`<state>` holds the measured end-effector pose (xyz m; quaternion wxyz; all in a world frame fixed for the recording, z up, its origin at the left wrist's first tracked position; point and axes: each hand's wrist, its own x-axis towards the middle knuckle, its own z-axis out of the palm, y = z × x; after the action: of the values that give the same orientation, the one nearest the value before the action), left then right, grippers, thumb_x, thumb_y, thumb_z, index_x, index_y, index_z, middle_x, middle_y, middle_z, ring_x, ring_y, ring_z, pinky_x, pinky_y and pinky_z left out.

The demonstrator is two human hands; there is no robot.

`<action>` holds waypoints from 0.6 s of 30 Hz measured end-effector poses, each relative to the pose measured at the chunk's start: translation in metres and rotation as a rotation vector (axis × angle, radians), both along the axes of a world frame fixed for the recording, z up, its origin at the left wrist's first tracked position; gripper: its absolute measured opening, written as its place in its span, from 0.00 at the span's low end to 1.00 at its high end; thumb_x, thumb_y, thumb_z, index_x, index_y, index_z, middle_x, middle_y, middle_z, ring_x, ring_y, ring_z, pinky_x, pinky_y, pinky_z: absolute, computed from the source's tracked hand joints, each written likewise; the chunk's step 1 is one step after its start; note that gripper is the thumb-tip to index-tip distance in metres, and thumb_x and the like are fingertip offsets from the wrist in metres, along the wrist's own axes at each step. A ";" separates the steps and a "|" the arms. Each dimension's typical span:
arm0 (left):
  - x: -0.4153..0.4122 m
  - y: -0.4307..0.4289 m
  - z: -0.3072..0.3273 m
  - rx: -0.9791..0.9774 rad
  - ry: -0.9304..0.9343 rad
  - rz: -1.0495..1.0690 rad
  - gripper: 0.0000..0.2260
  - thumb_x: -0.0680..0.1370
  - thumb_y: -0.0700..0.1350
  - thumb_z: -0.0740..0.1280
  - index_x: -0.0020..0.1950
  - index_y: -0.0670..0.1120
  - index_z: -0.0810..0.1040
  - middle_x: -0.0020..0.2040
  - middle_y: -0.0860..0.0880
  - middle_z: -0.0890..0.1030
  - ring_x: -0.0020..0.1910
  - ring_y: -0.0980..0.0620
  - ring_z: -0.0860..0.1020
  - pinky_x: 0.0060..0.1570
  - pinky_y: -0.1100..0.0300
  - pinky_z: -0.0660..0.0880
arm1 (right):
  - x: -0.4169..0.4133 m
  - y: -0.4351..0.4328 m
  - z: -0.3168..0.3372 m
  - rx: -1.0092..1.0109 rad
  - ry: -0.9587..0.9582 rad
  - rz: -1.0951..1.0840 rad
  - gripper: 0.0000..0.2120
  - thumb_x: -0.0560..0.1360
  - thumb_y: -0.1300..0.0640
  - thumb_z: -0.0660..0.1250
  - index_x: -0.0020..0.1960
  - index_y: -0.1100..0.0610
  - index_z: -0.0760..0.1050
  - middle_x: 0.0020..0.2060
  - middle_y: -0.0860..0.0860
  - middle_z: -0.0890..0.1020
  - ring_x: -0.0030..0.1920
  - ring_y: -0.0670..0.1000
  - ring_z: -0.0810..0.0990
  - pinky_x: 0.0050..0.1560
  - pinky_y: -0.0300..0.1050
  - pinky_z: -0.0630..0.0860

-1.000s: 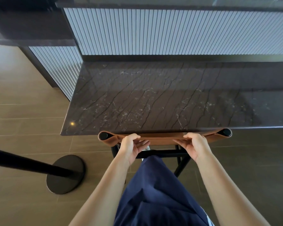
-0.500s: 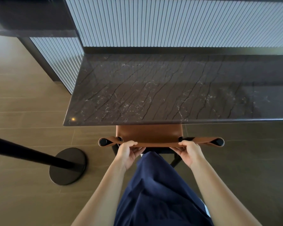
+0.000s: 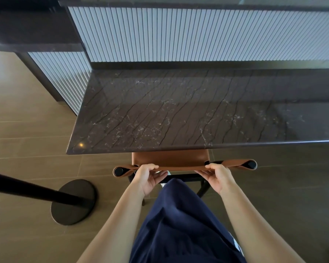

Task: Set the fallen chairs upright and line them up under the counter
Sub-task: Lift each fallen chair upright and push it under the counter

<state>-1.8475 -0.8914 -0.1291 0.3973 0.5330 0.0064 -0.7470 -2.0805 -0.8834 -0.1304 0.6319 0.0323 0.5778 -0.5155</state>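
Both hands are closed on the top edge of the backrest [image 3: 184, 167] of one chair [image 3: 171, 158]. Left hand [image 3: 147, 177] grips left of centre, fingers curled over the leather band and thumb under it. Right hand [image 3: 218, 176] grips right of centre in like manner. The hands are well apart, a stretch of bare backrest between them.

Backrest is tan leather, wrapped at each end around a black post; both post tops show as dark round caps. Chair stands upright. Its tan seat lies partly beneath the near edge of the counter [image 3: 198, 114], toward that edge's left corner; the front of the seat is hidden under the slab. Backrest sits just clear of the edge, on the person's side. Black frame rails and a rear leg show below the backrest.

Counter top is dark veined stone, glossy, with a small light spot by its near left corner. Behind it rises a panel [image 3: 198, 35] of pale vertical ribs.

Floor [image 3: 27, 130] is brown tile. A black post [image 3: 27, 190] on a round base [image 3: 74, 202] stands left of the chair, apart from it. Navy clothing [image 3: 179, 224] fills the lower centre.
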 end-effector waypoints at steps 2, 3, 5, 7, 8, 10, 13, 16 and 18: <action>-0.001 0.000 0.001 0.004 -0.008 0.004 0.07 0.78 0.30 0.58 0.45 0.37 0.72 0.45 0.38 0.75 0.47 0.37 0.79 0.50 0.47 0.78 | 0.000 0.000 0.000 -0.003 0.002 -0.006 0.11 0.74 0.78 0.57 0.51 0.66 0.72 0.48 0.66 0.78 0.48 0.66 0.81 0.34 0.58 0.82; 0.000 0.000 0.001 0.005 -0.009 0.010 0.07 0.78 0.29 0.58 0.45 0.37 0.72 0.46 0.38 0.75 0.49 0.37 0.79 0.52 0.46 0.78 | 0.001 0.000 -0.001 -0.005 0.000 -0.011 0.11 0.74 0.78 0.57 0.50 0.66 0.72 0.48 0.66 0.77 0.48 0.66 0.81 0.34 0.59 0.82; 0.000 0.000 0.003 0.002 0.000 0.018 0.08 0.77 0.29 0.57 0.44 0.38 0.72 0.47 0.38 0.74 0.53 0.36 0.77 0.55 0.46 0.77 | 0.002 0.000 -0.002 -0.005 0.001 -0.023 0.12 0.74 0.78 0.56 0.49 0.65 0.71 0.47 0.66 0.77 0.48 0.66 0.81 0.35 0.60 0.82; 0.000 0.001 0.005 -0.003 0.008 0.025 0.09 0.77 0.28 0.57 0.42 0.38 0.72 0.44 0.39 0.75 0.52 0.37 0.77 0.53 0.46 0.78 | 0.003 0.000 -0.001 -0.003 0.001 -0.034 0.12 0.74 0.78 0.56 0.49 0.65 0.71 0.47 0.65 0.76 0.47 0.66 0.81 0.35 0.60 0.81; 0.000 0.002 0.005 -0.002 0.010 0.028 0.09 0.77 0.28 0.57 0.42 0.38 0.72 0.43 0.39 0.75 0.52 0.37 0.77 0.52 0.46 0.79 | 0.003 0.000 -0.001 -0.001 0.001 -0.033 0.12 0.74 0.78 0.55 0.49 0.65 0.71 0.46 0.65 0.76 0.47 0.65 0.80 0.35 0.60 0.81; -0.001 0.004 0.005 0.001 0.001 0.026 0.09 0.77 0.28 0.57 0.42 0.39 0.71 0.42 0.40 0.75 0.52 0.38 0.77 0.49 0.46 0.81 | 0.003 0.002 -0.003 -0.001 0.003 -0.027 0.12 0.74 0.78 0.55 0.49 0.65 0.71 0.46 0.64 0.76 0.46 0.64 0.80 0.35 0.60 0.81; -0.001 0.006 0.005 0.006 -0.002 0.035 0.10 0.77 0.28 0.57 0.41 0.39 0.71 0.41 0.40 0.74 0.52 0.38 0.76 0.47 0.45 0.81 | 0.002 0.004 -0.006 -0.012 0.001 -0.022 0.12 0.74 0.78 0.55 0.50 0.65 0.71 0.46 0.64 0.76 0.46 0.64 0.80 0.44 0.64 0.81; -0.001 0.006 0.006 0.012 -0.002 0.029 0.09 0.77 0.28 0.57 0.42 0.39 0.72 0.42 0.40 0.75 0.54 0.37 0.76 0.46 0.46 0.80 | 0.002 0.004 -0.006 -0.022 -0.004 -0.012 0.12 0.74 0.78 0.55 0.50 0.65 0.70 0.44 0.63 0.76 0.45 0.64 0.81 0.49 0.65 0.79; 0.000 0.006 0.006 0.018 -0.006 0.023 0.08 0.77 0.28 0.58 0.44 0.38 0.72 0.45 0.39 0.75 0.56 0.37 0.76 0.48 0.45 0.80 | 0.001 0.004 -0.006 -0.019 -0.007 0.000 0.12 0.75 0.78 0.55 0.52 0.65 0.70 0.43 0.62 0.77 0.44 0.63 0.81 0.45 0.63 0.81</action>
<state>-1.8472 -0.8849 -0.1228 0.4010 0.5389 0.0179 -0.7406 -2.0797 -0.8794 -0.1361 0.6340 0.0282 0.5709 -0.5210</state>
